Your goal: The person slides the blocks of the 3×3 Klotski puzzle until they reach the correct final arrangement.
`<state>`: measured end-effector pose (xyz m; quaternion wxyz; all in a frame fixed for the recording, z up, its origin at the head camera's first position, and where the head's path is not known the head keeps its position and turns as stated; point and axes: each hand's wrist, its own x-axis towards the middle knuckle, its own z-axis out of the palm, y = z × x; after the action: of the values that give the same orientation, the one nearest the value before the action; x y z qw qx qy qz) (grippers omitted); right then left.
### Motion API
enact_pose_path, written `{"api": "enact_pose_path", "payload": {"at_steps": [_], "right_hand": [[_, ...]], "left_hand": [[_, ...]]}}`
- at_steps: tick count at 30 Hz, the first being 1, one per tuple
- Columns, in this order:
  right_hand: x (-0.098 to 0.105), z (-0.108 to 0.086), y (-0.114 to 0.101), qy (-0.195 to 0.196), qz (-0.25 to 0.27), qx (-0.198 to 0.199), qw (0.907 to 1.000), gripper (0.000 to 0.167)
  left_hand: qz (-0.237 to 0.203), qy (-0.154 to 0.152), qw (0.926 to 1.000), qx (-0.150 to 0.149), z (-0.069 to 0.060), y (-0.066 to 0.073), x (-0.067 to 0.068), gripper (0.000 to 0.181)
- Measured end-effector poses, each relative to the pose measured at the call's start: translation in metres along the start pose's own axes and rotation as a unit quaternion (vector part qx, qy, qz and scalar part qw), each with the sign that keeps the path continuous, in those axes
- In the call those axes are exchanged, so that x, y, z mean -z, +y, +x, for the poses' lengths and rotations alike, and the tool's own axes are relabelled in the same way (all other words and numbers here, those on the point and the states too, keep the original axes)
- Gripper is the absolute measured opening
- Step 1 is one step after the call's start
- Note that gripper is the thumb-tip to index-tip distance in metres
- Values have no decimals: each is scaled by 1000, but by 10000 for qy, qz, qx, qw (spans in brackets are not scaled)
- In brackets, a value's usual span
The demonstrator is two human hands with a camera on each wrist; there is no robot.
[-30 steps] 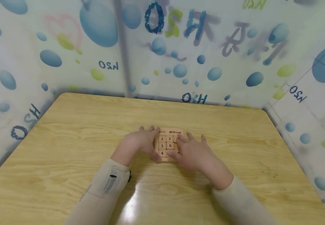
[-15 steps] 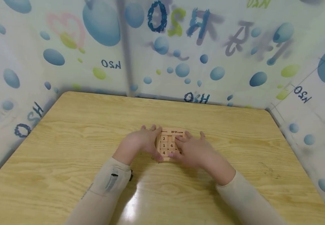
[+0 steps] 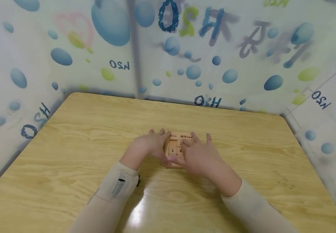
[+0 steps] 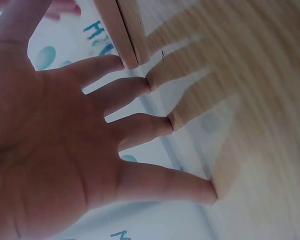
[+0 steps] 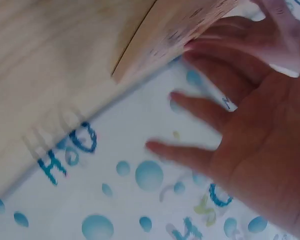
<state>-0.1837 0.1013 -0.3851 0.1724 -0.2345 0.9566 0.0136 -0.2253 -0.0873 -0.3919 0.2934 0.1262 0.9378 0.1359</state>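
Note:
A wooden sliding number puzzle (image 3: 172,150) lies flat on the table, its top-left slot vacant. Tile 2 (image 3: 180,143) sits in the top row's middle, with tiles 1 and 6 below. My left hand (image 3: 151,145) is at the puzzle's left side, index fingertip by the far corner and thumb by the near one. In the left wrist view its fingers are straight and splayed, tips down at the table. My right hand (image 3: 201,157) spreads over the puzzle's right part, index finger on the top-row tiles and thumb at the near edge. It hides the right column and most of the bottom row.
The light wood-grain table (image 3: 98,129) extends around the puzzle on all sides. Behind it stands a pale wall (image 3: 156,71) with printed blue and green drops and letters. A bright reflection shows on the table near the left forearm.
Tile 3 slid right first, then tile 2 slid right, so the gap is now at top left. My right hand's thumb shifted left along the near edge. My left hand stayed at the puzzle.

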Motion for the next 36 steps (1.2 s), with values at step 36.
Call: {"api": "enact_pose_path", "payload": {"at_steps": [36], "right_hand": [[-15,-37,-6,-88,270,31,9996,87]], "left_hand": [[30,100,9999,14,0,1,-2,128]]}}
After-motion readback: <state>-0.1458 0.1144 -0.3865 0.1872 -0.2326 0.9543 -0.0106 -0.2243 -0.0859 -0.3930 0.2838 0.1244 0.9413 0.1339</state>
